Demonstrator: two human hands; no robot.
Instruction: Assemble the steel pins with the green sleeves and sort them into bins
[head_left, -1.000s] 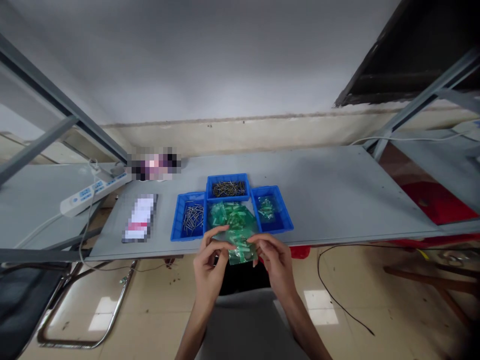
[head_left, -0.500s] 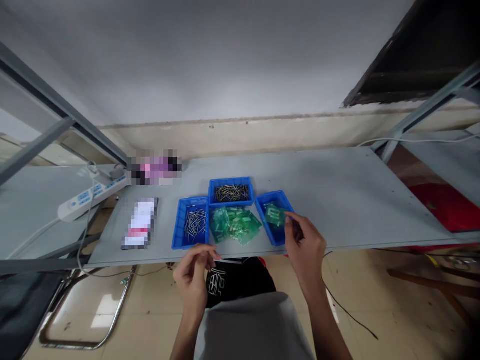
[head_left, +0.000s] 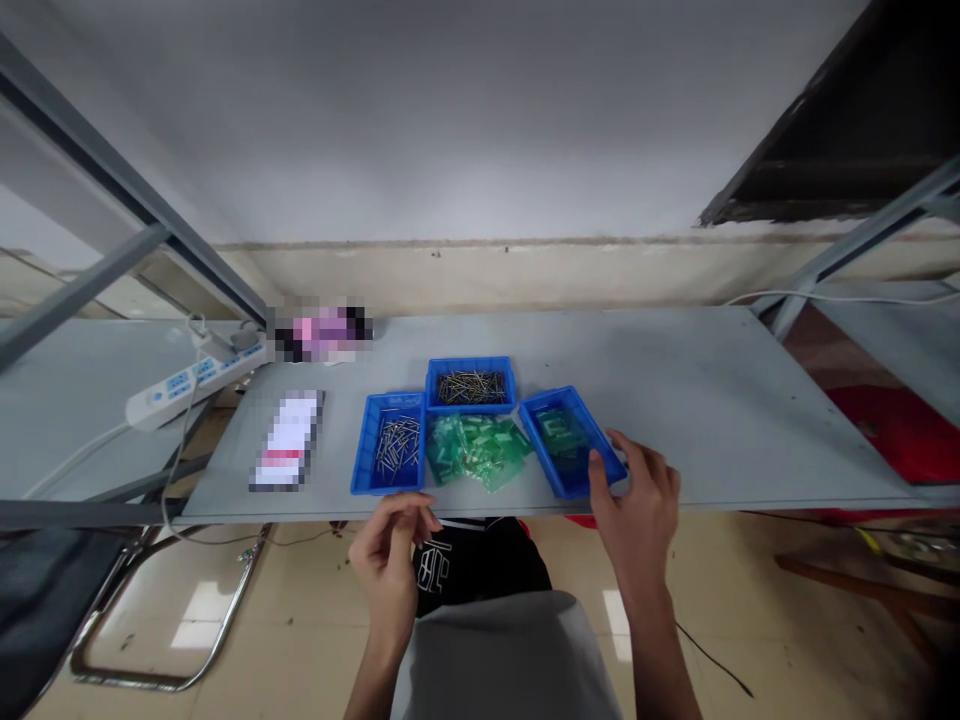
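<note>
The left hand (head_left: 393, 540) hangs with fingers loosely curled, apparently empty; the right hand (head_left: 609, 462), thumb and fingers parted, is at the right bin (head_left: 574, 472), green packets (head_left: 561, 430) inside. Beyond and between them, a packet pile (head_left: 481, 450) fronts the far bin (head_left: 471, 409) of pins (head_left: 471, 387) — presumably for short reaches.

pale wall (head_left: 480, 130) | grey tabletop (head_left: 675, 400) | glossy tiled floor (head_left: 300, 650) | metal-framed chair (head_left: 45, 620)

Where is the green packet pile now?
In the head view, the green packet pile lies near centre, between the left blue bin and the right blue bin, in front of the rear blue bin.
</note>
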